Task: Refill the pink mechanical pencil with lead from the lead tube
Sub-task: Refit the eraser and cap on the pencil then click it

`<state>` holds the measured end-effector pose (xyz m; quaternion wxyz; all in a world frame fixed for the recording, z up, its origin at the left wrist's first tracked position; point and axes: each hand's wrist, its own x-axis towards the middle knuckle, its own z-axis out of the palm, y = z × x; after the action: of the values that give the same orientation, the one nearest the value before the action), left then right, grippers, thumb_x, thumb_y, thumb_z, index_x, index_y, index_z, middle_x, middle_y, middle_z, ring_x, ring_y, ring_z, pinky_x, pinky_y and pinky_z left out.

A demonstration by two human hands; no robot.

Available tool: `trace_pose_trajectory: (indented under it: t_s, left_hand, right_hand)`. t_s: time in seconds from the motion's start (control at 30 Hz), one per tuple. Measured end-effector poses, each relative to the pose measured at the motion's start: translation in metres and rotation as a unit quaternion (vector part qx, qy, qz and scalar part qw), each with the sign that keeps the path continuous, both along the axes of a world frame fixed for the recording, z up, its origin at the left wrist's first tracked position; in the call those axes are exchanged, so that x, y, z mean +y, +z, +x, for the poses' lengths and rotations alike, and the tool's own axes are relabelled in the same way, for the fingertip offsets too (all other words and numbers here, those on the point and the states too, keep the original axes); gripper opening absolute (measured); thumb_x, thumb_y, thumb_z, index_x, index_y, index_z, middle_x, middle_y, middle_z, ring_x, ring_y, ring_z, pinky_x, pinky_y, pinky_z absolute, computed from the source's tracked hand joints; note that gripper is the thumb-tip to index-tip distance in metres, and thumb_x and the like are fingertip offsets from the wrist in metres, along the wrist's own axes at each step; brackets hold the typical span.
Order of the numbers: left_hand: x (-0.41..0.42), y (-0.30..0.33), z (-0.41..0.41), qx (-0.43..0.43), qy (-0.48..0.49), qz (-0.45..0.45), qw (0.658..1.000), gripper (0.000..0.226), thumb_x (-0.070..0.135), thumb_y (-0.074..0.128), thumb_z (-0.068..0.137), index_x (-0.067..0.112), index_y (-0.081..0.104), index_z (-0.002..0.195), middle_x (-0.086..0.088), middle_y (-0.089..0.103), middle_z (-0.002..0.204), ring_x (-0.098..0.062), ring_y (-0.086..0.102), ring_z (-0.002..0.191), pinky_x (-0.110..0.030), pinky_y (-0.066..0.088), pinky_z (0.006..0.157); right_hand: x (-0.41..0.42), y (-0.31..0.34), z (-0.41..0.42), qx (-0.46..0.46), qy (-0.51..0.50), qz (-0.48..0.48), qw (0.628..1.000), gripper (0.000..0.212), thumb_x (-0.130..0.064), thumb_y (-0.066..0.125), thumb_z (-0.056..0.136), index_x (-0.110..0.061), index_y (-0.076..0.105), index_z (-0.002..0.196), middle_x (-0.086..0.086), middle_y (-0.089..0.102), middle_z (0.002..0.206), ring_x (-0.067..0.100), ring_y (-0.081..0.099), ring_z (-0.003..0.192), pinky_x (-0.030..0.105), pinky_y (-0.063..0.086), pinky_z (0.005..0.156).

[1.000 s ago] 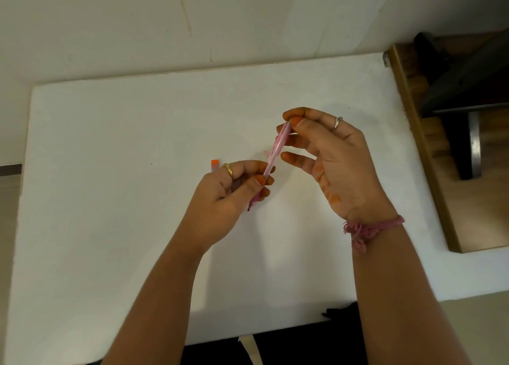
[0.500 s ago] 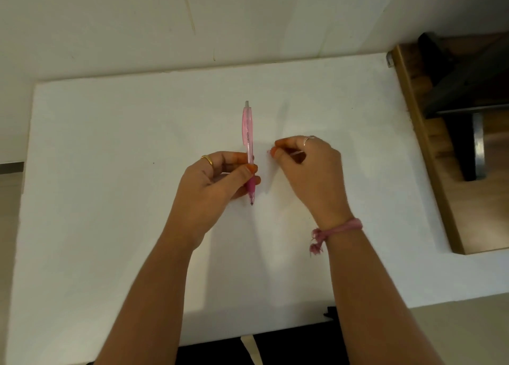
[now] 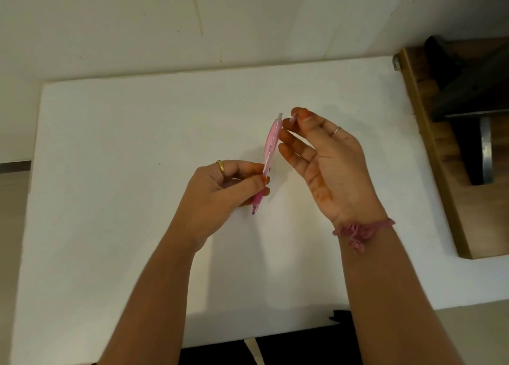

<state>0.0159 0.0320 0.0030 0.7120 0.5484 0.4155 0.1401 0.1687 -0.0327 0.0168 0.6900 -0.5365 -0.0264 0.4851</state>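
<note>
Above a white table, the left hand grips a pink mechanical pencil near its tip, which points down toward the person. The right hand, fingers loosely spread, pinches a small pale piece just beside the pencil's upper end.

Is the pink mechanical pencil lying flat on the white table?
No, the left hand grips the pink mechanical pencil near its tip, holding it raised above the white table.

pink pencil grip hidden in left hand, forearms cut off
</note>
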Motion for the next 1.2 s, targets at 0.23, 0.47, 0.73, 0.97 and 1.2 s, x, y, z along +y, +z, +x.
trace_pose_trajectory:
  t_s: [0.23,0.47,0.73,0.97,1.2]
  left_hand:
    - [-0.0001,-0.0009,-0.0003,0.013,-0.019,0.03,0.999,0.017,0.01,0.065,0.082,0.022,0.074,0.089,0.001,0.075,0.085,-0.017,0.072,0.077,-0.018,0.054,0.066]
    - [0.0012,-0.0007,-0.0002,0.011,-0.024,0.041,0.999,0.019,0.01,0.065,0.081,0.024,0.074,0.088,0.002,0.075,0.084,-0.016,0.072,0.076,-0.016,0.053,0.065]
    - [0.0004,-0.0016,-0.0007,0.011,-0.025,0.046,0.999,0.02,0.007,0.065,0.082,0.023,0.074,0.087,0.0,0.075,0.082,-0.017,0.072,0.075,-0.019,0.054,0.068]
    - [-0.0002,-0.002,0.0003,0.006,-0.027,0.043,0.999,0.018,0.005,0.063,0.082,0.018,0.073,0.092,0.003,0.075,0.081,-0.017,0.071,0.074,-0.018,0.053,0.066]
    - [-0.0013,-0.0029,-0.0002,0.004,-0.019,0.041,0.999,0.018,0.006,0.065,0.082,0.019,0.074,0.091,-0.001,0.075,0.081,-0.019,0.071,0.075,-0.02,0.054,0.067]
  right_hand:
    - [-0.0007,0.0019,0.0009,-0.028,0.02,-0.011,0.999,0.01,-0.023,0.063,0.087,-0.021,0.073,0.092,-0.005,0.076,0.087,0.013,0.072,0.087,0.022,0.054,0.066]
    - [-0.0008,0.0006,0.0025,-0.053,0.036,-0.02,0.998,0.011,-0.029,0.062,0.087,-0.027,0.072,0.091,-0.008,0.075,0.091,0.01,0.071,0.087,0.022,0.053,0.064]
    - [-0.0016,-0.0001,0.0048,-0.097,0.068,-0.03,0.992,0.012,-0.03,0.06,0.089,-0.03,0.072,0.09,-0.01,0.074,0.092,0.008,0.069,0.087,0.023,0.051,0.066]
    - [-0.0035,-0.0014,0.0072,-0.119,0.068,-0.042,0.99,0.012,-0.03,0.057,0.09,-0.029,0.07,0.091,-0.011,0.074,0.089,0.008,0.07,0.085,0.022,0.052,0.064]
    - [-0.0043,-0.0018,0.0076,-0.119,0.065,-0.034,0.99,0.011,-0.03,0.058,0.09,-0.029,0.07,0.091,-0.011,0.074,0.088,0.007,0.07,0.084,0.021,0.052,0.063]
